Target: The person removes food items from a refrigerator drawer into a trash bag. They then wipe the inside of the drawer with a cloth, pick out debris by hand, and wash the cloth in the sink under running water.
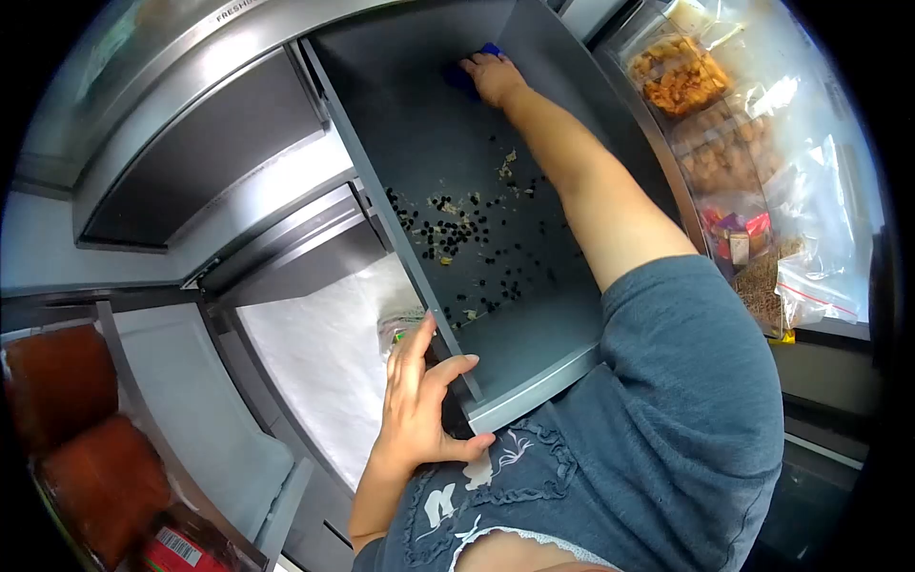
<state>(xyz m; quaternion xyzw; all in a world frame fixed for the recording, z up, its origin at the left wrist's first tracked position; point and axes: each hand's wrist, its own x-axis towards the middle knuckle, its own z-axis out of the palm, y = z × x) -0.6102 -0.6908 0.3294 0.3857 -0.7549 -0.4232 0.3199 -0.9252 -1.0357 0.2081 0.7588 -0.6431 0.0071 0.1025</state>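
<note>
A deep grey drawer (534, 336) is pulled out in front of me. Black bean-like bits (457, 232) and pale yellowish crumbs (505, 164) lie scattered over its floor. Deep in the far end, my right hand (494, 78) presses on a dark blue cloth (462, 78), which shows only around the fingers. My left hand (416, 405) grips the drawer's near left corner, its thumb at the front edge and its fingers along the side wall.
Packed food bags (720, 143) and a zip bag (815, 276) fill the door shelf at right. Packages of reddish food (100, 486) sit in the lower left bin. A white liner (324, 334) covers the compartment beside the drawer, with a clear package (396, 329) on it.
</note>
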